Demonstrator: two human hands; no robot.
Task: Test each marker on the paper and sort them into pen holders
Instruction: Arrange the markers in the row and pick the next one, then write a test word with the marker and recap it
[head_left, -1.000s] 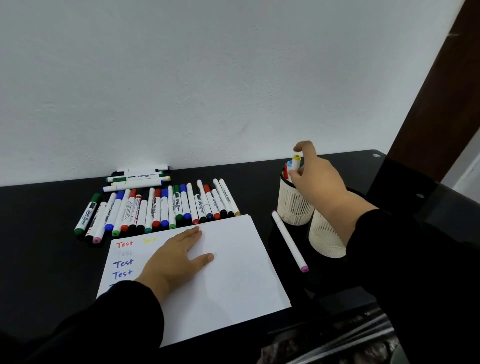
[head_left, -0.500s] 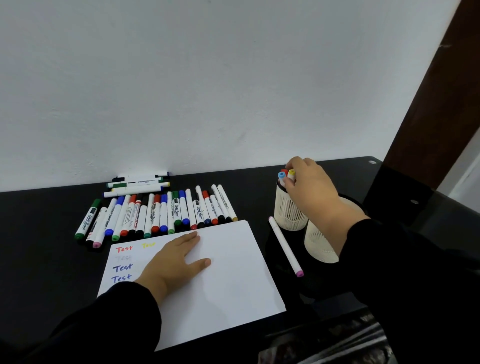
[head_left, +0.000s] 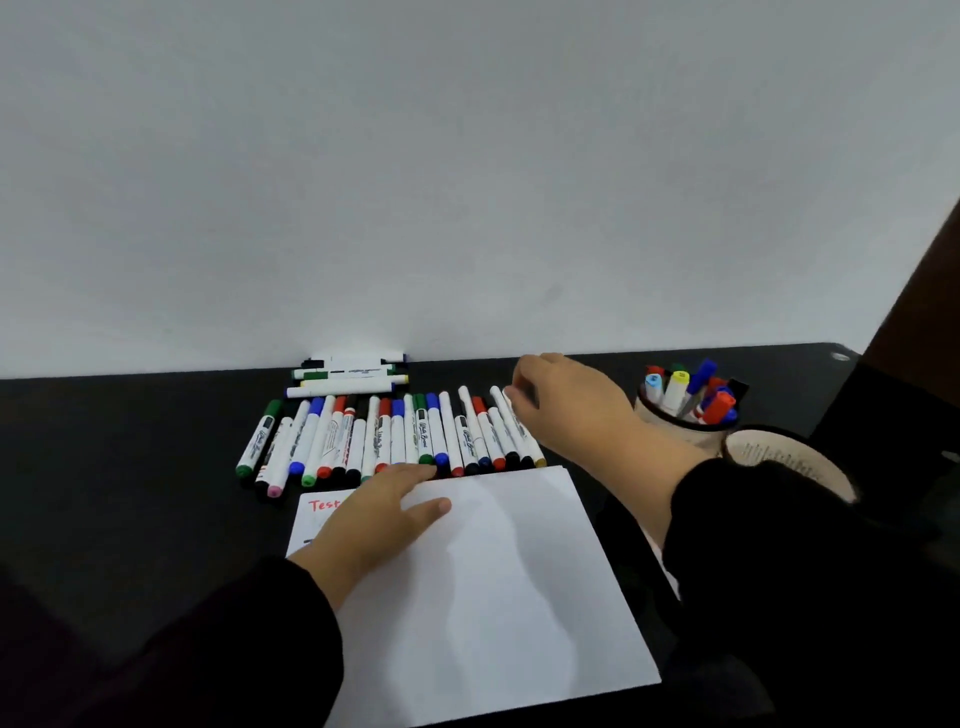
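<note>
White-barrelled markers with coloured caps (head_left: 395, 436) lie packed side by side in a row on the glossy black tabletop (head_left: 130, 467), just beyond the far edge of the flat white sheet of paper (head_left: 498, 571); their long axes run from the paper toward the wall, most caps pointing at the paper, the row fanning slightly at its left end. A smaller stack of markers (head_left: 348, 375) lies crosswise behind the row, against the matte white wall (head_left: 467, 182). The left hand (head_left: 374, 519) rests flat on the paper with straight fingers, gripping nothing, beside red "Test" writing (head_left: 323, 504). The right hand (head_left: 566, 405) reaches over the row's right end, fingers curled at the far tip of a marker there; whether it grasps it I cannot tell. To the right, a round cream ribbed pen holder (head_left: 691, 431) holds upright markers, and a second holder (head_left: 789, 462) stands nearer, partly behind the black sleeve (head_left: 779, 571). Bare tabletop stretches left of the paper.
</note>
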